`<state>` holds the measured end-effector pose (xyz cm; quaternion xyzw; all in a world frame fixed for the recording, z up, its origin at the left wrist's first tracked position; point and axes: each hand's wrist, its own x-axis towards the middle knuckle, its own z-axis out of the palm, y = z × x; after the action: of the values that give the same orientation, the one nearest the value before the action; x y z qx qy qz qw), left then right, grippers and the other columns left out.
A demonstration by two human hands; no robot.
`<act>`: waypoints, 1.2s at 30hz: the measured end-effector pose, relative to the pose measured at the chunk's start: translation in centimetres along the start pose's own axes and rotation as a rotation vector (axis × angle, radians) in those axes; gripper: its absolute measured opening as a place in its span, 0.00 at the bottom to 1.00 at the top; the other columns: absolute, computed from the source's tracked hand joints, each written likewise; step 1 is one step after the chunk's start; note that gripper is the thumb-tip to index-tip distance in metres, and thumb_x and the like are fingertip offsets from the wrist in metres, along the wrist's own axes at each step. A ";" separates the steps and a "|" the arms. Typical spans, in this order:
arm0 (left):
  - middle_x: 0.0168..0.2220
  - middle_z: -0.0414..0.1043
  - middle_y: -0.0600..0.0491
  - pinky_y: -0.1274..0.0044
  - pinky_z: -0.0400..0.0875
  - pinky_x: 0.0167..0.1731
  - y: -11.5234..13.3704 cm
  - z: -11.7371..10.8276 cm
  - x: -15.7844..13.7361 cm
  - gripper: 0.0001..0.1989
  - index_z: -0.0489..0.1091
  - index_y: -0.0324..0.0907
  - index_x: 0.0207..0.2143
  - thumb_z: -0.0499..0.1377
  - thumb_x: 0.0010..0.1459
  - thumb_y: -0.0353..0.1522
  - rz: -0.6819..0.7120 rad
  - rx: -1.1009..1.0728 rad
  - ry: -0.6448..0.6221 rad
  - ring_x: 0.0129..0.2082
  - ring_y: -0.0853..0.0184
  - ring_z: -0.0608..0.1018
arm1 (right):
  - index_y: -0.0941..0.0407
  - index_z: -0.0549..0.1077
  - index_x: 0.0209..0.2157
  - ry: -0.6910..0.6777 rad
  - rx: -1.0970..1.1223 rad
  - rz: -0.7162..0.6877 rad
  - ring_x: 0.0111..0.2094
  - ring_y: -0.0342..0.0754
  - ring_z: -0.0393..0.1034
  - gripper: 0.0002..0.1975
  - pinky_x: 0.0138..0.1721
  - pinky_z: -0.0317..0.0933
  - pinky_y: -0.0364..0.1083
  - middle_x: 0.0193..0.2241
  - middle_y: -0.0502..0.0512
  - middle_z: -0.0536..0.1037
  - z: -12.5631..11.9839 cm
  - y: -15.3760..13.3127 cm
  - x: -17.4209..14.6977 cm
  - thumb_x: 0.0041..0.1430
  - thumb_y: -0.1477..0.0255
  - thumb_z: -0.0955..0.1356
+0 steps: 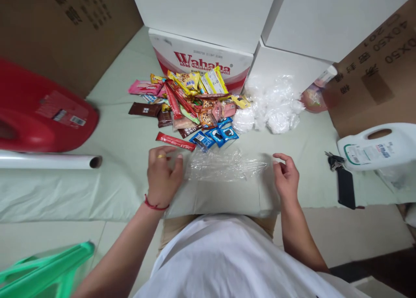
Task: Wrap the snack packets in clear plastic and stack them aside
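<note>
A clear, crinkled plastic bag (227,167) lies flat on the cloth-covered table between my hands. My left hand (164,174) is at the bag's left end, thumb and fingers apart with nothing held. A red wrapped stick snack (175,141) lies just beyond its fingertips. My right hand (286,176) is a little off the bag's right end, its fingers loosely curled, thumb and forefinger apart, holding nothing. Several small blue packets (214,136) rest just past the bag. Behind them is a pile of wrapped snacks (185,100) in yellow, red, pink and brown.
Bunched clear plastic bags (279,103) sit right of the snacks, before white boxes (282,61) and a Wahaha carton (201,57). Left are a red jug (48,107) and a white roll (48,161); right are a white jug (380,148), keys (334,159) and a black phone-like object (346,187).
</note>
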<state>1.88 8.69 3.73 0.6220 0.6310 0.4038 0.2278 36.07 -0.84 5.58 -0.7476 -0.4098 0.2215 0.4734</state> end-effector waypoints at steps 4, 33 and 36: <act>0.41 0.75 0.45 0.64 0.71 0.52 0.9 2.5 3.1 0.15 0.75 0.43 0.38 0.55 0.66 0.43 0.185 0.041 -0.143 0.44 0.55 0.76 | 0.51 0.80 0.46 -0.250 -0.209 -0.339 0.31 0.48 0.68 0.11 0.37 0.61 0.49 0.44 0.57 0.79 3.5 -3.6 0.5 0.70 0.64 0.67; 0.22 0.64 0.55 0.74 0.59 0.28 2.8 5.3 6.4 0.19 0.57 0.46 0.24 0.49 0.65 0.45 0.102 0.068 -0.747 0.26 0.66 0.67 | 0.54 0.81 0.47 -0.334 -0.436 -1.063 0.36 0.48 0.65 0.13 0.40 0.60 0.47 0.37 0.57 0.79 3.1 0.5 -6.2 0.70 0.81 0.66; 0.22 0.67 0.55 0.74 0.64 0.30 4.6 5.0 5.1 0.26 0.62 0.45 0.27 0.44 0.69 0.52 0.117 -0.017 -0.911 0.27 0.65 0.71 | 0.55 0.80 0.47 -0.326 -0.457 -1.064 0.37 0.49 0.64 0.12 0.40 0.61 0.47 0.38 0.57 0.79 2.5 1.1 -6.8 0.70 0.81 0.67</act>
<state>7.96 14.27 5.66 0.7686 0.4272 0.1068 0.4640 30.88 -5.31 3.08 -0.4792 -0.8322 -0.0277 0.2775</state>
